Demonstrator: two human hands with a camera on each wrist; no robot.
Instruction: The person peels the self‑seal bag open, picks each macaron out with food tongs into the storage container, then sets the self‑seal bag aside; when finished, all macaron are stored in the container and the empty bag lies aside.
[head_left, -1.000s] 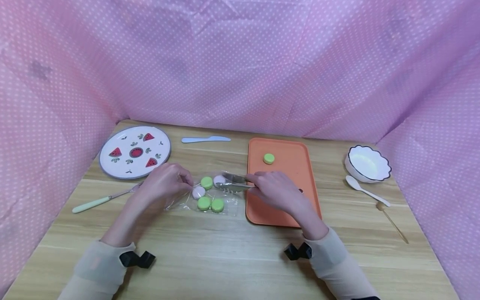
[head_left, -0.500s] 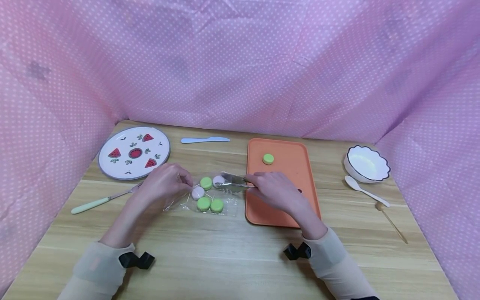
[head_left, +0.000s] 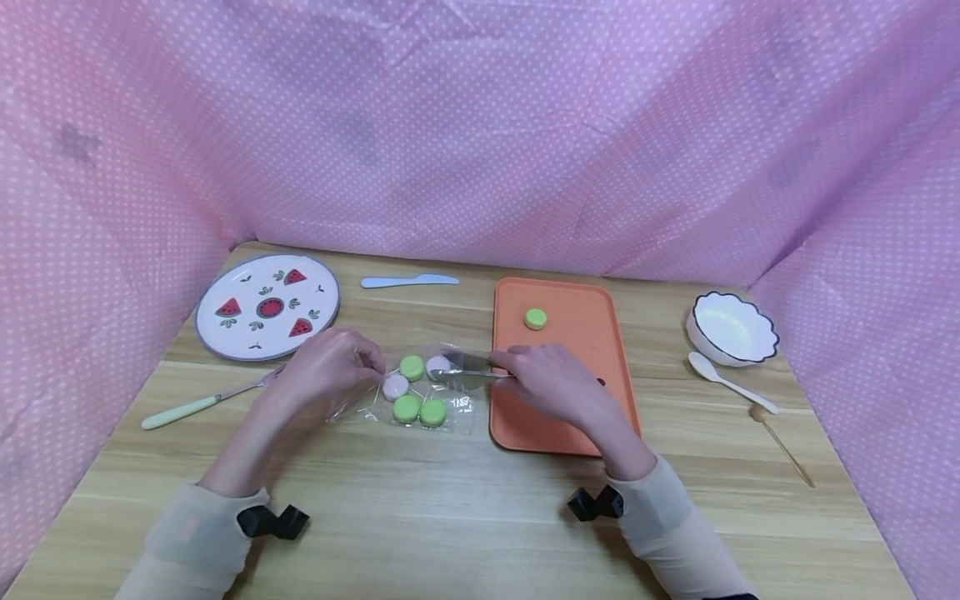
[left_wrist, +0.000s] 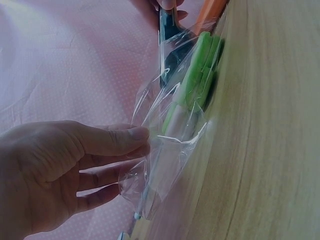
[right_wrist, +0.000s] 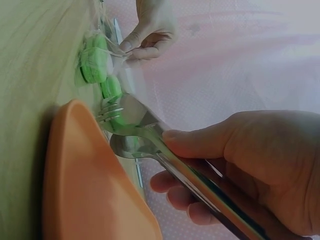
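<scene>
My left hand (head_left: 333, 371) pinches the left end of a clear plastic bag (left_wrist: 192, 142) between thumb and fingers. Inside the bag lie green macarons (head_left: 407, 408) and pale pink macarons (head_left: 396, 386). My right hand (head_left: 555, 383) grips metal serving tongs (right_wrist: 187, 182) near the orange tray's left side. One tong end is pronged, the other a flat blade, and the two stand apart. In the head view they overlap the bag's right end, right by the far pink macaron (head_left: 437, 367). Another green macaron (head_left: 536, 318) rests on the orange tray (head_left: 517, 429).
Back left is a watermelon-patterned plate (head_left: 217, 329), with a green-handled fork (head_left: 187, 411) in front. A pale blue knife (head_left: 408, 282) lies at the back. To the right are a white scalloped bowl (head_left: 731, 329), a white spoon (head_left: 731, 385) and a thin gold-coloured utensil (head_left: 783, 448).
The tongs have shifted slightly at the bag's right end, their upper blade drawing back to the right. Both hands hold nearly the same places, and the macarons stay put.
</scene>
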